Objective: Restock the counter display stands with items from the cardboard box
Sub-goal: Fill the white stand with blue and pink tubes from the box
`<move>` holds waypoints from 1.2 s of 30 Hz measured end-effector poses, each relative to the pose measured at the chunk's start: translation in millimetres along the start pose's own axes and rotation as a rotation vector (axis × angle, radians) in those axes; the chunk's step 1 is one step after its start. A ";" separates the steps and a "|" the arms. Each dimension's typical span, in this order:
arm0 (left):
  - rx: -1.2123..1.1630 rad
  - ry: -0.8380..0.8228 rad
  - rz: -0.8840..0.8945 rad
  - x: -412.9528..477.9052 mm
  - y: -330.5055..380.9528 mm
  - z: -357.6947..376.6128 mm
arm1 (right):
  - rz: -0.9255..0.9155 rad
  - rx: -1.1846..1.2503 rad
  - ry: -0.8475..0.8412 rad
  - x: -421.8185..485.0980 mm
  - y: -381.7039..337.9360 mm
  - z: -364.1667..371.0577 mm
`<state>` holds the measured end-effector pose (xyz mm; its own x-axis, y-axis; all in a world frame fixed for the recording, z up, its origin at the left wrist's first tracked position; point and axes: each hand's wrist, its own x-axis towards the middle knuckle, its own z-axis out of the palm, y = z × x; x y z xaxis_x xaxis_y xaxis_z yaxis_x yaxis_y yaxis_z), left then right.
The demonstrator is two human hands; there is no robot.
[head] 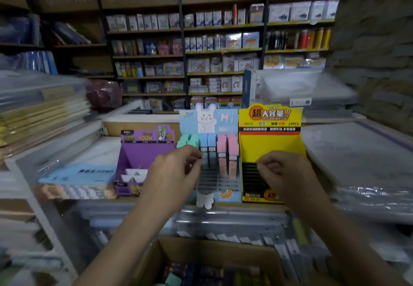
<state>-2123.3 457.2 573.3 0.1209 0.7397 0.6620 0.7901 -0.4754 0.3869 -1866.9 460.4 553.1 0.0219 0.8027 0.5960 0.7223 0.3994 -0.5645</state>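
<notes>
Cardboard box (pixel 214 247) nearest; left hand (pixel 175 171) curled at blue stand (pixel 230 121), right hand (pixel 283 174) curled over yellow stand (pixel 270 143); grips unclear.

- You're working in dim, flat indoor light; the yellow display stand (pixel 271 145) casts no hard shadow.
- Left of that stand, the stacked goods (pixel 44 111) smear into motion blur.
- Behind it, the shelves (pixel 223 51) look soft and bow from wide-angle distortion.
- Right of its base, plastic wrap (pixel 368 193) shows small glints of glare.
</notes>
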 end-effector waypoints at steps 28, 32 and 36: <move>-0.099 -0.938 -0.748 -259.7 -103.8 96.3 | 0.732 -0.189 -0.707 -270.5 51.5 123.9; 0.040 -0.984 -0.763 -264.2 -113.5 86.6 | 0.869 -0.149 -0.682 -281.0 46.0 117.8; -0.107 -1.000 -0.804 -266.1 -124.2 83.7 | 0.947 -0.129 -0.701 -283.5 47.2 116.7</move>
<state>-2203.4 359.3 295.4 0.0679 0.8465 -0.5280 0.8042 0.2667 0.5311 -1919.7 303.3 290.9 0.2310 0.8379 -0.4945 0.6872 -0.5003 -0.5268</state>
